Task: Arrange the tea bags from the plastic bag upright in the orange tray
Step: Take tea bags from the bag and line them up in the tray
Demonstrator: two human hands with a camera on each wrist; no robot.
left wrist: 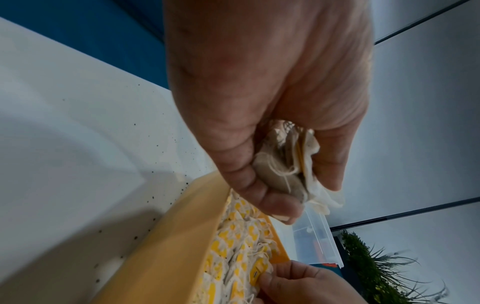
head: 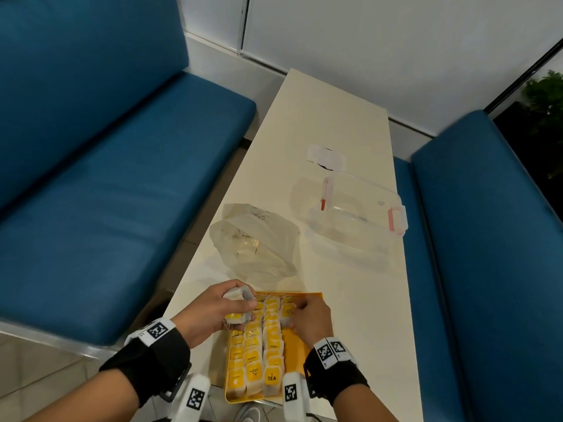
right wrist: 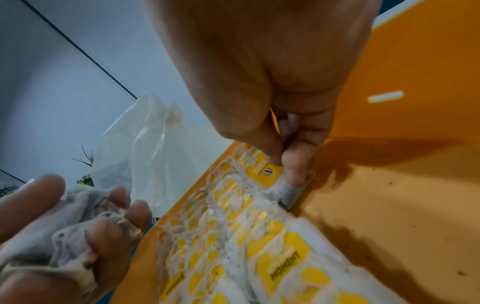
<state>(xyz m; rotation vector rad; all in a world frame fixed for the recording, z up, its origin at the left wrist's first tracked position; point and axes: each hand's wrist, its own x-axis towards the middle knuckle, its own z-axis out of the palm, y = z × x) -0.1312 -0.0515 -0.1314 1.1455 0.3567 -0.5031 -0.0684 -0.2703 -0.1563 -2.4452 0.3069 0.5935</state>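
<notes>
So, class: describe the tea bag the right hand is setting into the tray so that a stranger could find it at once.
Start at the orange tray on the near end of the white table. Its left side holds rows of upright tea bags. The one you want stands at the far end, alone on the bare orange side, pinched by the right hand.

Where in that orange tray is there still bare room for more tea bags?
The orange tray has a bare strip along its right side, beside the right hand. Its left and middle are packed with rows of tea bags.
</notes>
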